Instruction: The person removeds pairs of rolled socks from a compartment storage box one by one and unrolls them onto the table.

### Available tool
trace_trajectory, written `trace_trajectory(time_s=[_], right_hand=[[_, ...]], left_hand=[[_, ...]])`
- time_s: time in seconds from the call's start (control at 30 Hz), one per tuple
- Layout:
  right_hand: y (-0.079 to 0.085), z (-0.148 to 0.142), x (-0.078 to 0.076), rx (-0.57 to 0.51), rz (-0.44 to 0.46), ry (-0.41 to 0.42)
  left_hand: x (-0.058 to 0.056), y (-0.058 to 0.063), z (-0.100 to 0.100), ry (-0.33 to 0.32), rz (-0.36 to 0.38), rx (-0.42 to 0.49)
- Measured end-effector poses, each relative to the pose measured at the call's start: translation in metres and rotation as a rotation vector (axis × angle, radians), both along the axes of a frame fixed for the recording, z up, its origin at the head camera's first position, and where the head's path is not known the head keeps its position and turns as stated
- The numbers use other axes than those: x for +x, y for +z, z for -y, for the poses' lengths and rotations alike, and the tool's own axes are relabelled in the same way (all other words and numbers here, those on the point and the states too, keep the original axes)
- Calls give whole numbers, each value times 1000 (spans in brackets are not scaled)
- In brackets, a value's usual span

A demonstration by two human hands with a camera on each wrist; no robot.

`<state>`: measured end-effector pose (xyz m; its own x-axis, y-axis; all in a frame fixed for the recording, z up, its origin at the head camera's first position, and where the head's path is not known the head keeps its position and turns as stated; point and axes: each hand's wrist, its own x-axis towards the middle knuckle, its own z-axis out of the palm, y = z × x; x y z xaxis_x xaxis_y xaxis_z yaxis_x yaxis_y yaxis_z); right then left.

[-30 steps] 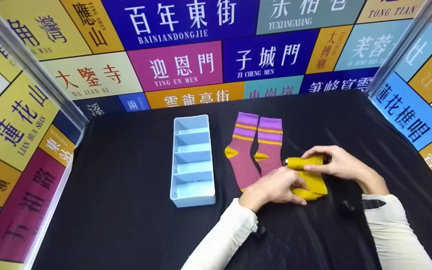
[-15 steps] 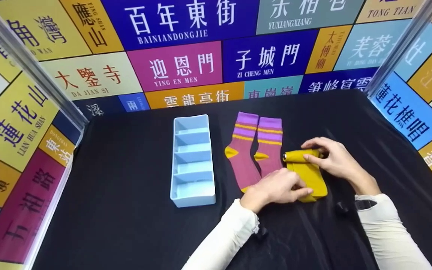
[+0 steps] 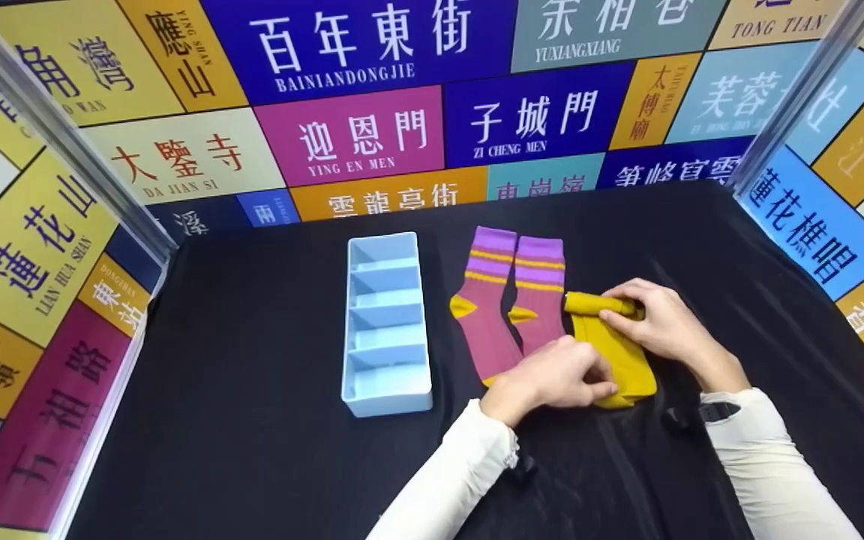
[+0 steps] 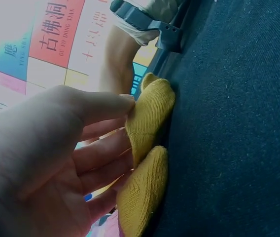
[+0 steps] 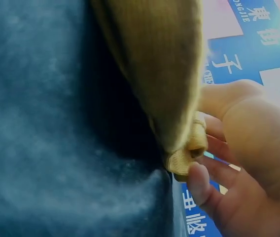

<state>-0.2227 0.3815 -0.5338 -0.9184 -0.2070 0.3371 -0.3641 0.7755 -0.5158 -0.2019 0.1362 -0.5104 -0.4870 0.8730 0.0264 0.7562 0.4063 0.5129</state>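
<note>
A pair of mustard-yellow socks (image 3: 610, 349) lies flat on the black cloth, with the far end wound into a small roll (image 3: 589, 303). My right hand (image 3: 664, 322) pinches the right end of that roll between thumb and fingers. Over the near end, my left hand (image 3: 556, 371) presses down with its fingertips. In the left wrist view, the left thumb and fairly straight fingers touch two yellow sock ends (image 4: 150, 118) from above. The right wrist view has the right thumb (image 5: 199, 180) at the rolled end, while a nearer yellow fold hides part of it.
Left of the yellow socks lie two pink-and-purple striped socks (image 3: 488, 300), side by side; my left hand covers part of them. Further left stands a light-blue box (image 3: 391, 405) with several compartments. Behind the black cloth (image 3: 252, 375) rise panels of colourful signs (image 3: 357, 135).
My right hand has rolled the far end of the yellow socks tighter and shifted slightly left with it. My left hand stays over the near end, its fingers slightly moved.
</note>
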Motion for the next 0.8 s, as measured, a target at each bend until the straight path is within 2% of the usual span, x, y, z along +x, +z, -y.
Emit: trace_trajectory(time_s=[0.13, 0.3, 0.63, 0.8], right_hand=[[1, 2, -3, 20, 8, -71], [2, 3, -7, 33, 19, -117], [2, 2, -17, 54, 67, -76], [6, 5, -24, 64, 94, -99]], left_hand=[[0, -1, 0, 6, 13, 22], [1, -2, -2, 28, 18, 46], [2, -3, -3, 41, -6, 24], [1, -3, -1, 30, -24, 28]])
